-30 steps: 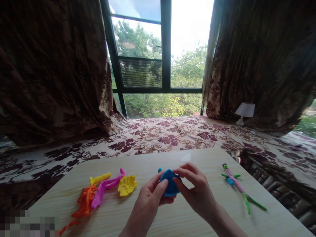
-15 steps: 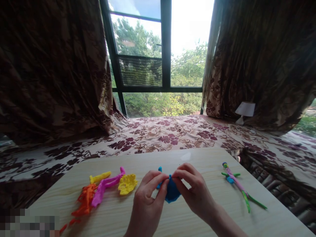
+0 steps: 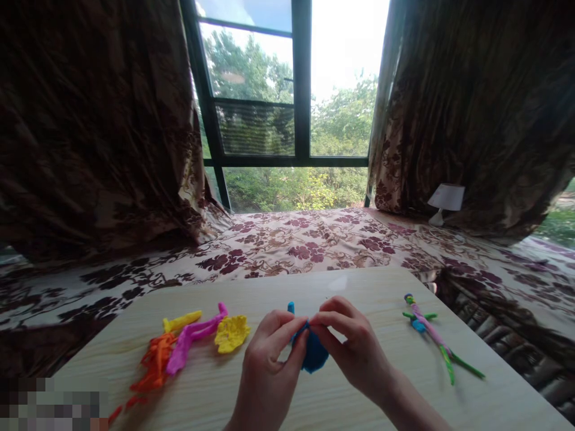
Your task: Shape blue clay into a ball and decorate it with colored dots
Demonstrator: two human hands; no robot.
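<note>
Thumb and fingers of my left hand pinch the upper edge of a flattened piece of blue modelling clay. My right hand pinches that same edge from the other side, so the fingertips of both hands nearly meet. The rounded blue sheet hangs below them, partly covered by the fingers. Behind my left fingers a small blue clay stick shows, its lower part hidden.
To the left lie a yellow clay disc, magenta clay, a yellow roll and crumbled orange clay. At right on the pale table rests a pink-and-green clay figure. A small lamp stands beyond.
The blue clay has shifted slightly down and its pinched top has turned a little. My right fingertips have moved slightly left, closer to my left ones.
</note>
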